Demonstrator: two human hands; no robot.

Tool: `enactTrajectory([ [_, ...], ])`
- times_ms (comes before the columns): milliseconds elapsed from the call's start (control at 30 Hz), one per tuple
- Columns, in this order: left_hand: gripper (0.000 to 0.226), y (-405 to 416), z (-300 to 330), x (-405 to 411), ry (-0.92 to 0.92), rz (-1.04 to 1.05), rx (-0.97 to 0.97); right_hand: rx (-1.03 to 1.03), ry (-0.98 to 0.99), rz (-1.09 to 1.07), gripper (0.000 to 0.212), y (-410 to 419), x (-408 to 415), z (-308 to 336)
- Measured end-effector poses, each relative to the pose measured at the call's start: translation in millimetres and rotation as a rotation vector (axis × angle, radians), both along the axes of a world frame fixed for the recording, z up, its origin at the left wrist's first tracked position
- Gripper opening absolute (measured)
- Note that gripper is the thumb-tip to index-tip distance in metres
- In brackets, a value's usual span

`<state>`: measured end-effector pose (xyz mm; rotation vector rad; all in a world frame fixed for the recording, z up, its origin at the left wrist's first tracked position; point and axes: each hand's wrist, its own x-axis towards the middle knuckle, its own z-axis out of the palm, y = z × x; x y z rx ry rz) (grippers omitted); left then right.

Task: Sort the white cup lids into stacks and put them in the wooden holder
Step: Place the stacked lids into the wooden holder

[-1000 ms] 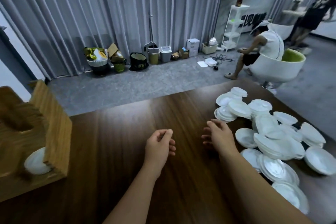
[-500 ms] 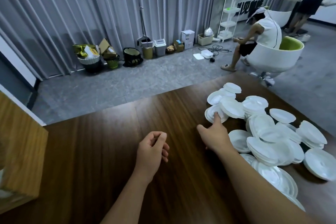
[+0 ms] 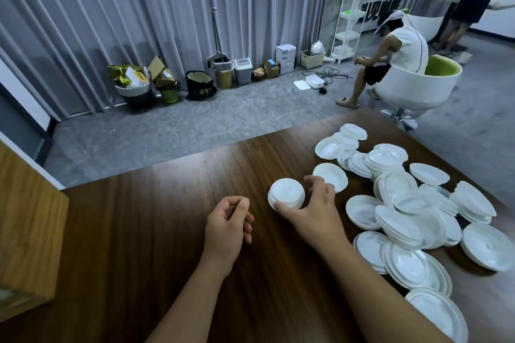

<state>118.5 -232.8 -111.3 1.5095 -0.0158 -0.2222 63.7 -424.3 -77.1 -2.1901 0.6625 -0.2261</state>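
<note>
Pinched between thumb and curled fingers, a small stack of round white plastic cup lids [image 3: 286, 193] sits in the right hand [image 3: 312, 211] near the middle of the dark wooden desk [image 3: 139, 231]. Just right, loose white lids [image 3: 412, 203] crowd the desk's right edge. Beside it the left hand [image 3: 227, 221] hovers loosely curled, holding nothing. At the left edge, the light wooden holder [image 3: 28, 231] is cut off.

Two bare forearms, no sleeves, rings or watch, each ending in an ungloved grip

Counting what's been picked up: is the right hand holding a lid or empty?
Holding: the right hand grips a small stack of lids by thumb and fingers.
</note>
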Motion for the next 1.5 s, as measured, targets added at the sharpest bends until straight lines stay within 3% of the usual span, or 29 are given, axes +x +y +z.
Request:
enactTrajectory([
  [67,0.012,0,2,-1,0.006,0.003,-0.007,-0.022,0.104,0.074,0.116,0,8,4],
  [100,0.009,1,5,-2,0.011,-0.001,-0.009,-0.049,0.130,0.098,0.116,0,12,4],
  [300,0.018,3,6,0,0.035,-0.008,-0.002,0.266,-0.069,0.058,0.025,-8,14,-7],
  [467,0.017,1,2,0,0.004,0.011,0.036,0.403,-0.159,0.009,0.013,-12,7,-5],
  [567,0.001,1,4,-2,0.025,-0.004,-0.011,0.465,-0.253,-0.057,0.007,-13,4,-1],
  [633,0.019,2,6,-3,0.031,-0.033,-0.054,0.494,-0.314,-0.080,0.004,-12,4,3],
  [833,0.052,4,13,-3,0.041,-0.121,-0.048,0.495,-0.256,0.090,0.008,-5,6,14],
  [933,0.035,4,10,-3,0.050,-0.097,0.009,0.473,-0.190,0.231,0.014,-2,4,17],
  [1033,0.018,6,5,-1,0.088,0.009,-0.044,0.448,-0.054,0.375,0.046,-5,-3,18],
  [1100,0.021,7,4,3,0.131,0.074,-0.094,0.328,0.124,0.474,0.070,-8,-9,16],
  [1200,0.029,10,0,8,0.164,0.055,-0.112,0.100,0.299,0.578,0.083,-5,-16,10],
  [1333,0.015,15,-1,10,0.144,0.082,-0.041,0.102,0.166,0.395,0.075,-3,-18,1],
  [1500,0.029,19,2,10,0.088,0.081,0.046,0.294,-0.102,0.235,0.054,-4,-14,-6],
])
